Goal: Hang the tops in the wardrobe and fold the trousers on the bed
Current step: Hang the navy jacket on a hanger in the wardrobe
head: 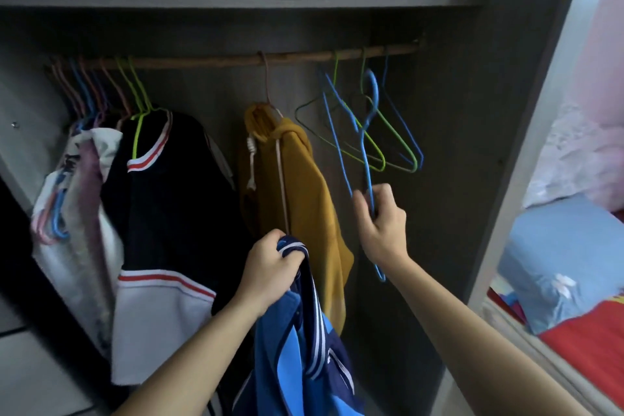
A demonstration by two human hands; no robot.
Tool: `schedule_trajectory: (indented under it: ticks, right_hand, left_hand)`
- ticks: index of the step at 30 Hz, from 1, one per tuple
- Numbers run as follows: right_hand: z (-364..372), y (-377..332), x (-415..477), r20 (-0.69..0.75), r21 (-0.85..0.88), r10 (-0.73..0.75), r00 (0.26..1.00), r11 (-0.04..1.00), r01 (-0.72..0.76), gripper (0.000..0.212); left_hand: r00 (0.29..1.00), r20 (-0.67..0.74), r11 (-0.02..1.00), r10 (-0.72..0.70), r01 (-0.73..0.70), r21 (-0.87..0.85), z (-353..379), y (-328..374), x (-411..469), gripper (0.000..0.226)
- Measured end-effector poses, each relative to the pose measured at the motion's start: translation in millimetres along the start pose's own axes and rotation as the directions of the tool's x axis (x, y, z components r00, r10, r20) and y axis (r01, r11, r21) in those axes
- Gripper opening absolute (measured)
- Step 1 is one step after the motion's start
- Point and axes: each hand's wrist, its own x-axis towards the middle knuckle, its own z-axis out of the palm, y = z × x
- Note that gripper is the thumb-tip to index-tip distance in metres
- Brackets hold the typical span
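Now our right hand (381, 226) pinches a blue hanger (366, 159); our left hand (270, 263) grips the blue top (297, 348); next we thread hanger into collar.

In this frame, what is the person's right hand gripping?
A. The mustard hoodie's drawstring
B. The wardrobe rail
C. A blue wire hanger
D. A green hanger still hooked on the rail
C: the right hand is closed around a blue wire hanger held below the rail, while the left hand holds the blue striped top.
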Motion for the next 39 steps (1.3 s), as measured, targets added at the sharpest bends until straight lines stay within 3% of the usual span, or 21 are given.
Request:
schedule_trajectory:
  ticks: [4,8,10,14,17,22,25,30,35,39]
  right_hand:
    - [-32.4,-1.5,-59.7,-0.037,-0.044,0.071,0.997,0.996,-0.073,0.008]
    - [-75.9,-13.7,-120.8,-0.079,-0.162,0.147,0.986,0.974,-0.158,0.022]
    - [-103.3,-21.3,-151.5,-0.070,-0.217,0.193,0.979,0.955,-0.204,0.018]
    - [-159.1,-40.1,-189.2,-0.077,-0.383,0.389,0.918,0.839,-0.388,0.012]
    - [-195.2,-60.9,-199.4,-0.022,-0.502,0.500,0.866,0.743,-0.442,0.009]
    - [-245.7,-93.2,-212.3,0.184,-0.645,0.580,0.794,0.680,-0.347,0.011]
    - [-267.4,-96.3,-222.1,0.254,-0.578,0.594,0.763,0.726,-0.373,0.013]
    - [-272.3,-78.9,-237.8,0.112,-0.421,0.537,0.836,0.788,-0.450,0.016]
    - [-274.4,-54.7,-244.8,0.083,-0.431,0.675,0.733,0.688,-0.584,0.039]
    - [-286.0,-53.3,-236.2,0.010,-0.039,0.659,0.752,0.752,-0.659,0.030]
  left_hand:
    - [0.994,0.091,0.998,0.056,-0.057,0.004,7.0,-11.4,-15.2,0.008]
    - [0.979,0.171,0.991,0.109,-0.120,0.058,25.9,-24.0,-29.4,0.005]
    - [0.976,0.188,0.983,0.107,-0.132,0.124,38.3,-25.6,-36.9,0.010]
    - [0.960,0.250,0.943,0.128,-0.196,0.270,63.4,-23.2,-46.0,0.026]
    - [0.946,0.280,0.863,0.166,-0.276,0.423,81.0,-15.8,-51.1,0.026]
    - [0.946,0.286,0.789,0.152,-0.290,0.541,106.1,0.0,-66.4,0.036]
    - [0.946,0.284,0.771,0.153,-0.295,0.564,121.5,14.1,-84.4,0.032]
    - [0.919,0.321,0.794,0.229,-0.367,0.484,159.9,61.5,-124.1,0.023]
    - [0.863,0.350,0.802,0.364,-0.482,0.353,178.9,90.4,-152.3,0.025]
    - [0.838,0.331,0.698,0.434,-0.545,0.464,168.5,98.4,-162.5,0.014]
